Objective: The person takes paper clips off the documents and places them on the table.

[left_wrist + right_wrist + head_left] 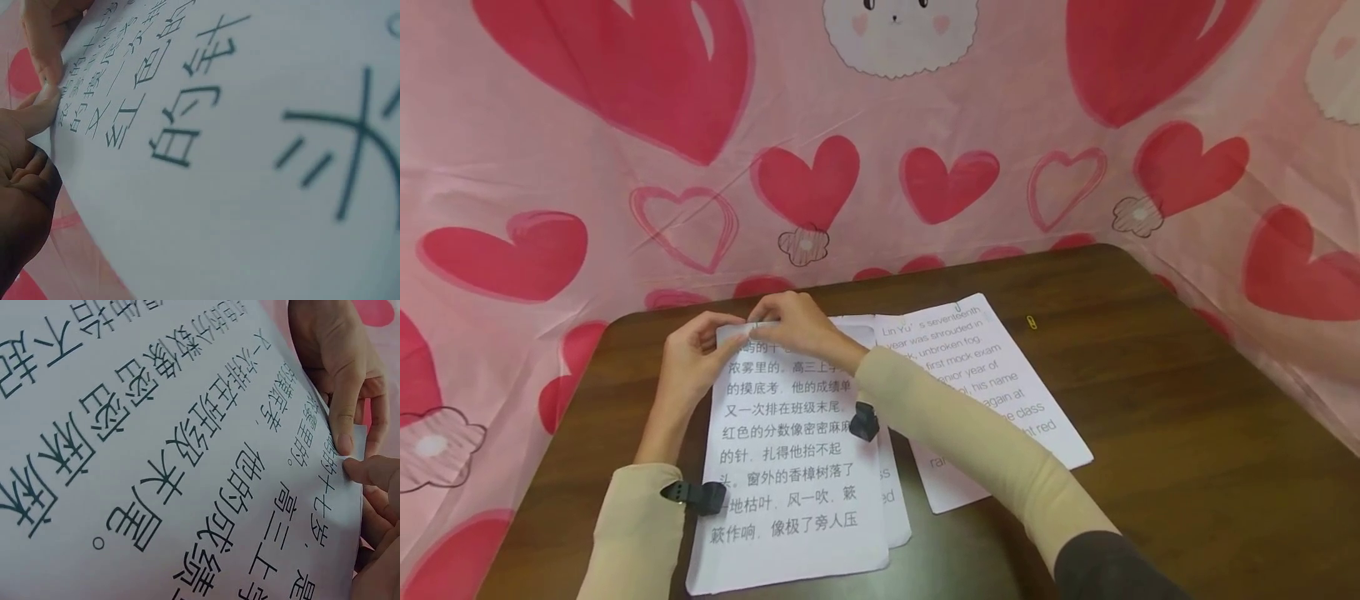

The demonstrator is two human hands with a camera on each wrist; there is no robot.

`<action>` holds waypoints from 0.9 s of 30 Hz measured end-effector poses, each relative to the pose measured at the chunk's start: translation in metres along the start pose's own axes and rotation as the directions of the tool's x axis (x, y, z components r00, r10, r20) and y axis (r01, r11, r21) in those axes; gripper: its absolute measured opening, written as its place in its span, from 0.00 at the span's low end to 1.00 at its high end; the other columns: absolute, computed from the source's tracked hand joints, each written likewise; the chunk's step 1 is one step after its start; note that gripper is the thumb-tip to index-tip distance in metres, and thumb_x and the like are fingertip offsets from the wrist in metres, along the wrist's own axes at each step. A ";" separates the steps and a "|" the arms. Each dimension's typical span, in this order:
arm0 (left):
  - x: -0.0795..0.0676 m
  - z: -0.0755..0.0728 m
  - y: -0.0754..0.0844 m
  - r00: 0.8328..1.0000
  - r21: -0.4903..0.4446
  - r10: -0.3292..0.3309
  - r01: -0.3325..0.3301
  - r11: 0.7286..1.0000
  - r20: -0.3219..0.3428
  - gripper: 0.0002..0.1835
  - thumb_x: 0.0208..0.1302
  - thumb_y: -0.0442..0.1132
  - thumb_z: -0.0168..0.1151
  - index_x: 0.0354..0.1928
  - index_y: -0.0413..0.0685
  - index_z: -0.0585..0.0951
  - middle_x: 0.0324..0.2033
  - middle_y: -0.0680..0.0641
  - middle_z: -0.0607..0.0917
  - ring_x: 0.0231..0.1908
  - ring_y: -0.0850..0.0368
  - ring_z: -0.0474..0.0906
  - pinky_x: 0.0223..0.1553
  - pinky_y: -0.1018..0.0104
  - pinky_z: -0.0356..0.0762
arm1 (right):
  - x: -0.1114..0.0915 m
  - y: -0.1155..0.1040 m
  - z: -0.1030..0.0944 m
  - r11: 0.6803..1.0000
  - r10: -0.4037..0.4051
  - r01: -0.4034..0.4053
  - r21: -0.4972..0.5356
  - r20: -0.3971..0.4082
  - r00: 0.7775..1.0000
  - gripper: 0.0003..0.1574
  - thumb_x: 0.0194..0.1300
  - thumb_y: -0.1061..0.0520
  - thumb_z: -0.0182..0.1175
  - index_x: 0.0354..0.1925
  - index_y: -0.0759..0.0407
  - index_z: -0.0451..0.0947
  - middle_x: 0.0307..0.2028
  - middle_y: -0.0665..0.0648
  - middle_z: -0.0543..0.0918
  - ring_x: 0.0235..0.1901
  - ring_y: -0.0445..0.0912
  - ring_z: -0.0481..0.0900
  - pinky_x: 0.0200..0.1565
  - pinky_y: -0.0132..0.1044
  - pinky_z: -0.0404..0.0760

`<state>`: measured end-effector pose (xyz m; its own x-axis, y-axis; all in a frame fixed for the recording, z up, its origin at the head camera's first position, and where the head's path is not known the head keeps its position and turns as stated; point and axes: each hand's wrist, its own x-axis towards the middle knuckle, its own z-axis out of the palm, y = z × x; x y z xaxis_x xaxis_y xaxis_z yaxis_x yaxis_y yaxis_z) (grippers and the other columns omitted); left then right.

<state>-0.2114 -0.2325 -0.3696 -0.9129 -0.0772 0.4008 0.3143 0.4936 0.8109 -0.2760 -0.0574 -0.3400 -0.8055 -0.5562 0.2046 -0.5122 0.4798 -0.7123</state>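
Sleeves (977, 437) are flanking a page (790, 558) — left hand (692, 357) and right hand (801, 323) are pinching its top, apparently steadying it.

- Your left hand (692, 357) and right hand (801, 323) pinched the top left corner of a Chinese-printed sheet (790, 500), fingertips close together.
- A lower sheet (898, 521) peeked out along its right side.
- Right of that, English-printed paper (1000, 367) with a small clip (957, 307) lay on your brown counter (1157, 375).
- Near it lay a yellow paper clip (1032, 322).
- Pink heart-patterned cloth (880, 108) hung behind.
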 end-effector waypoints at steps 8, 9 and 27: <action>0.000 0.000 0.001 0.999 -0.009 -0.039 0.039 0.999 -0.004 0.16 0.62 0.33 0.69 0.51 0.36 0.83 0.46 0.31 0.86 0.29 0.74 0.82 0.31 0.79 0.82 | 0.000 0.004 -0.015 0.975 0.073 -0.060 0.215 -0.052 0.996 0.11 0.66 0.53 0.67 0.46 0.53 0.86 0.37 0.49 0.89 0.39 0.37 0.83 0.47 0.28 0.76; 0.000 -0.001 0.000 0.999 -0.001 -0.047 0.047 0.999 -0.008 0.16 0.63 0.33 0.69 0.52 0.36 0.83 0.46 0.31 0.86 0.29 0.74 0.82 0.30 0.79 0.82 | 0.000 0.005 -0.019 0.972 0.077 -0.063 0.228 -0.051 0.996 0.12 0.66 0.53 0.67 0.47 0.53 0.86 0.37 0.49 0.89 0.39 0.38 0.84 0.47 0.29 0.76; 0.002 0.002 -0.001 0.994 0.254 -0.102 0.110 0.961 -0.042 0.14 0.66 0.37 0.67 0.52 0.43 0.83 0.49 0.35 0.88 0.30 0.75 0.76 0.33 0.89 0.72 | -0.075 0.079 -0.173 0.997 0.026 -0.038 -0.064 -0.175 0.984 0.11 0.67 0.56 0.65 0.45 0.61 0.86 0.42 0.60 0.89 0.44 0.51 0.85 0.54 0.44 0.81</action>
<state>-0.2143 -0.2315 -0.3706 -0.9286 -0.1635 0.3332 0.1358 0.6857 0.7151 -0.3076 0.1398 -0.2960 -0.8583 -0.4162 0.3001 -0.4993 0.5429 -0.6752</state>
